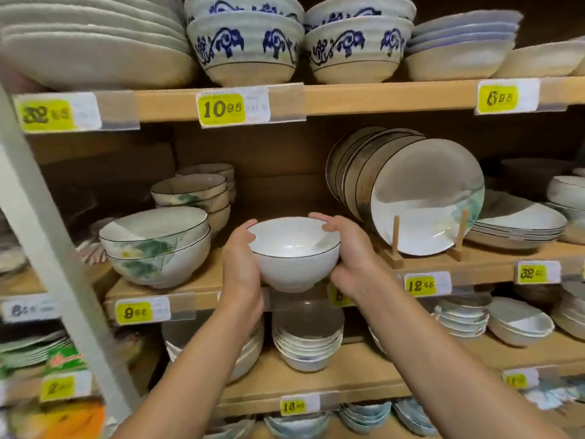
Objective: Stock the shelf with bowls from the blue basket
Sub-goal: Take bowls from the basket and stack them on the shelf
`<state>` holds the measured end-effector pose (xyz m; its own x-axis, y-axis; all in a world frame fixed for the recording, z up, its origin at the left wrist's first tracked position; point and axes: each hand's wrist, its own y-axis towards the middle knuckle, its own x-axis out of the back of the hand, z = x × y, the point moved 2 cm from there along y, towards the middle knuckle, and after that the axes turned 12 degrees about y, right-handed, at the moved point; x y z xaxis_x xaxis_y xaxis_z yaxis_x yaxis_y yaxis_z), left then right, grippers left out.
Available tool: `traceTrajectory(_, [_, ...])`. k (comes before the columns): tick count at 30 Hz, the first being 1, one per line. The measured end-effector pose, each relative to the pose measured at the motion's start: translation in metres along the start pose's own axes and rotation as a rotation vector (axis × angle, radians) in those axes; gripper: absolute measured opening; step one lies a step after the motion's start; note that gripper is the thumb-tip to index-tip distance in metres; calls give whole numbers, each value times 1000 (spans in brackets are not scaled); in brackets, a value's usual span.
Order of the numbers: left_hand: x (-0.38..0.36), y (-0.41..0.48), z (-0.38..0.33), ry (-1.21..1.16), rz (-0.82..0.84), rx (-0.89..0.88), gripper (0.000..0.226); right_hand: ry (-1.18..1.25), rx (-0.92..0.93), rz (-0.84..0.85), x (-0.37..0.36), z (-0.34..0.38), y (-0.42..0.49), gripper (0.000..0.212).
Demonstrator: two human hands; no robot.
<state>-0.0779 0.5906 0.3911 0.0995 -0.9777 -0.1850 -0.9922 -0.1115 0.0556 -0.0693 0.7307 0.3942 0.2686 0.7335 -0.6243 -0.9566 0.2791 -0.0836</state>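
A white bowl (292, 253) with a thin dark rim is upright in front of the middle wooden shelf (202, 283), just at its front edge. My left hand (242, 266) grips its left side with the thumb over the rim. My right hand (348, 251) grips its right side the same way. Behind the bowl the shelf board shows a bare gap between two stacked green-patterned bowls (156, 248) on the left and upright plates (427, 198) on the right. The blue basket is out of view.
A wooden plate stand (395, 248) holds the upright plates just right of my right hand. More stacked bowls (196, 193) sit at the back left. Blue-patterned bowls (243, 49) fill the shelf above. Small bowl stacks (308, 346) sit on the shelf below. A white upright post (47, 236) stands at left.
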Motion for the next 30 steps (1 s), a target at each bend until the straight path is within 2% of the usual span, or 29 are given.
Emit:
traceTrajectory(7, [-12, 43, -2, 24, -147, -21, 34, 61, -80, 56, -13, 0, 57, 33])
traceTrajectory(12, [-18, 57, 13, 46, -210, 13, 25, 45, -104, 40, -7, -7, 84, 33])
traceTrajectory(22, [-20, 85, 23, 109, -125, 37, 28, 49, -70, -18, -1, -17, 110, 30])
traceTrajectory(30, [-13, 88, 26, 161, -61, 47, 27, -12, -64, 16, 5, -20, 111, 35])
